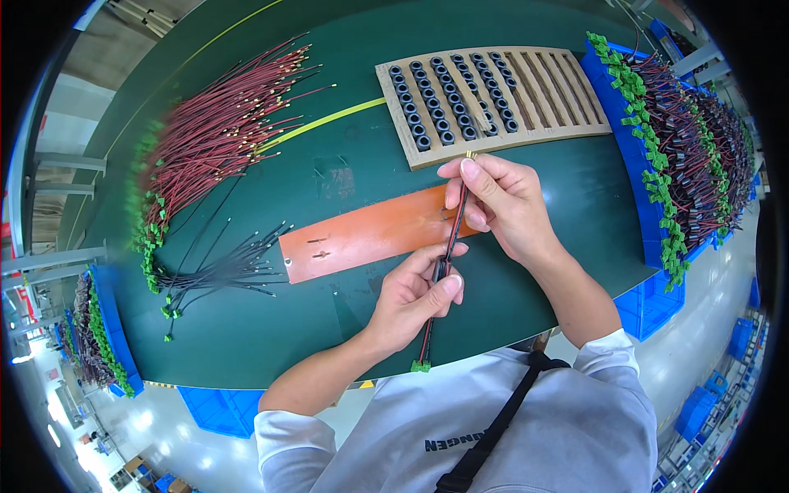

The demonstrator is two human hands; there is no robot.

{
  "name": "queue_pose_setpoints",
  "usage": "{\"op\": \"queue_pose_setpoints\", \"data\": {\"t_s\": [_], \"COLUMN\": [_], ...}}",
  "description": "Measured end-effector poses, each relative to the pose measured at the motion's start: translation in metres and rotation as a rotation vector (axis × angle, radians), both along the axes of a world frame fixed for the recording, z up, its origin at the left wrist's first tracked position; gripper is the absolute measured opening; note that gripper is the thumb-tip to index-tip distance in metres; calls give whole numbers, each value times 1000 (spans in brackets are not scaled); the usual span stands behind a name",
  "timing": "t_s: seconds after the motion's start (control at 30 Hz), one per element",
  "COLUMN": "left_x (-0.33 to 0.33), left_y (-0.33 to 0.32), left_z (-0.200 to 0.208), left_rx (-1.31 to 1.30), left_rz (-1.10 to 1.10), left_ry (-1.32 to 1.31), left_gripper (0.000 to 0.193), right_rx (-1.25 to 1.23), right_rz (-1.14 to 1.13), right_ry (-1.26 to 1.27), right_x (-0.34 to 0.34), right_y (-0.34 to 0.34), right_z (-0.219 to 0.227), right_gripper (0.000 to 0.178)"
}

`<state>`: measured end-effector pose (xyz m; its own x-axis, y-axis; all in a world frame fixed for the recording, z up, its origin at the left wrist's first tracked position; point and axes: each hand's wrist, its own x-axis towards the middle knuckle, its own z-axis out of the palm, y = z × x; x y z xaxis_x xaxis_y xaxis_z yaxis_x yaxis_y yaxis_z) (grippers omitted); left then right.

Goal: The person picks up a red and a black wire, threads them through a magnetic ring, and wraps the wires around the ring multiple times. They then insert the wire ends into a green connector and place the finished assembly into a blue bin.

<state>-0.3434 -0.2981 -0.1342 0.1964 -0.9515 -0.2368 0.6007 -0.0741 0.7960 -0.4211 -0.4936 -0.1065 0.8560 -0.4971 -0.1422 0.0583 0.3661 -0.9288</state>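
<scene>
A red-and-black wire lead (pixel 454 228) runs upright between my hands. My right hand (pixel 503 197) pinches its upper end, just below the pale yellow tips (pixel 470 154). Lower down, my left hand (pixel 417 296) is closed around the lead at a black ring (pixel 441 269), partly covered by the fingers. Below that hand the wires end in a green connector (pixel 421 366) at the table's near edge. Under and beyond both hands lies an orange board (pixel 353 236) with slots. Beyond the right hand sits a slotted tan tray (pixel 526 94) with rows of black rings (pixel 448 99).
On the green table's left lies a heap of red wires (pixel 222 123) with green connectors, beside a smaller black-wire bunch (pixel 222 267). A blue bin (pixel 625 164) full of wired leads stands at the right. Another blue bin (pixel 115 329) stands left; more (pixel 222 409) sit below the near edge.
</scene>
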Motion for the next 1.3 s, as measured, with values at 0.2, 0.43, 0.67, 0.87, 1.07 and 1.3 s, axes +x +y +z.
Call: {"op": "queue_pose_setpoints", "data": {"t_s": [0.2,0.43,0.67,0.87,1.07,1.3], "left_x": [1,4,2,2,9,10], "left_y": [-1,-2,-1,2,-4,-5], "left_z": [0,0,-2,-6,-6,-12], "left_rx": [12,4,-10,-49,-90,-126], "left_rz": [-7,-23,-23,-29,-22,-57], "left_ry": [15,65,35,39,115,37], "left_gripper": [42,39,38,43,50,51], "right_rx": [-23,-30,-41,-30,-32,-85], "right_rz": [-3,-30,-18,-11,-36,61], "right_ry": [-3,16,6,12,9,79], "right_x": [0,2,2,1,1,2], "right_y": [-1,0,0,0,-2,-2], "right_z": [0,-1,0,-3,-3,-1], "right_gripper": [34,32,32,32,31,34]}}
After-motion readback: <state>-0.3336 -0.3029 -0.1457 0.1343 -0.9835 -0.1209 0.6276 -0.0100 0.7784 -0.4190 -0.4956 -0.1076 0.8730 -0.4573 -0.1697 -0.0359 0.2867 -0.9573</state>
